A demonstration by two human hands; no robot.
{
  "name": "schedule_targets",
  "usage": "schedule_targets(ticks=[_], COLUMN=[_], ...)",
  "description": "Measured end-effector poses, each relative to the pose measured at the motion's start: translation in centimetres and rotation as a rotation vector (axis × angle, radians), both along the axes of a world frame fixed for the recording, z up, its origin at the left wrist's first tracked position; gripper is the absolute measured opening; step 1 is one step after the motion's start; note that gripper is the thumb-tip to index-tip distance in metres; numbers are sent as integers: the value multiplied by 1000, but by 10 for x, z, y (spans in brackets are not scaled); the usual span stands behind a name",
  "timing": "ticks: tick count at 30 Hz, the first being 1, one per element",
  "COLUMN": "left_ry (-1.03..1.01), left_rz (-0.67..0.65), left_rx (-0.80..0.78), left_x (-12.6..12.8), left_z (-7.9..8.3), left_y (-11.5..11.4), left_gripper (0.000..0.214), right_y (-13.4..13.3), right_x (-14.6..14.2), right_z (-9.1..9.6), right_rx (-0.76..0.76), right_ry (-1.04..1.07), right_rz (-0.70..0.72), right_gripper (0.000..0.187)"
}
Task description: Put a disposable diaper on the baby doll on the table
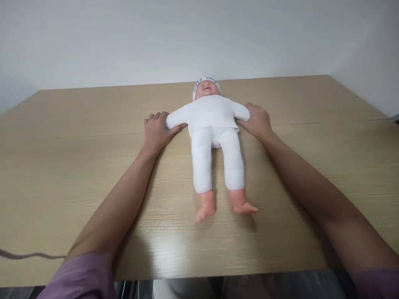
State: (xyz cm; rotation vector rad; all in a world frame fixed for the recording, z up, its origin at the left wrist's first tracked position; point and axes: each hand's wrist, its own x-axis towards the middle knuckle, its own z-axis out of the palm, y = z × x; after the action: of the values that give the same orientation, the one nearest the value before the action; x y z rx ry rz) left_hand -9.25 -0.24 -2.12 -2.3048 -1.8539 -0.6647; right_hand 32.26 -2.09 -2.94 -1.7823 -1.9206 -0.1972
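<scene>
A baby doll (214, 112) lies face up on the wooden table, its head away from me and its arms spread sideways. It wears a white top, white trousers and a white cap (197, 86) with blue lettering; its feet are bare. At the end of the doll's sleeve on the left, my left hand (156, 129) grips the arm, thumb along its lower edge. My right hand (259, 119) closes round the opposite sleeve end, with the thumb beneath it. The doll's own hands are hidden.
The light wooden table (174, 241) has a seam across it and reaches back to a pale wall (174, 37). A thin cable (31, 254) runs over the table at the lower left. A small dark object (395, 118) shows at the right edge.
</scene>
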Motion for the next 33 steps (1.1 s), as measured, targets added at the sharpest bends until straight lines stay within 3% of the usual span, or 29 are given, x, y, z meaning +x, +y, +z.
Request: schedule_targets(ticks=[5,10,15,25,28,33], left_ry=[-44,-150,-169,-172,-207,-275], left_rz=[11,26,20,70,63,86], left_rx=[-10,-10,-27,-35,-36,-36], left_x=[-2,-15,-24,-24,-25,-20], left_z=[-3,-5,-3,-2,-6,-14], left_y=[-5,-25,-44,-19,-18,-34], left_gripper=[74,69,59,57,66,102], right_y=[-5,-36,-57,-33,-34,-54], right_x=[-1,11,22,31,31,16], right_z=[1,-1,-3,-11,-14,-16], right_rx=[38,25,5,-4,7,-17], right_ry=[15,35,15,33,46,100], right_rz=[24,-35,-58,6,-25,-181], right_gripper=[54,65,54,69,78,98])
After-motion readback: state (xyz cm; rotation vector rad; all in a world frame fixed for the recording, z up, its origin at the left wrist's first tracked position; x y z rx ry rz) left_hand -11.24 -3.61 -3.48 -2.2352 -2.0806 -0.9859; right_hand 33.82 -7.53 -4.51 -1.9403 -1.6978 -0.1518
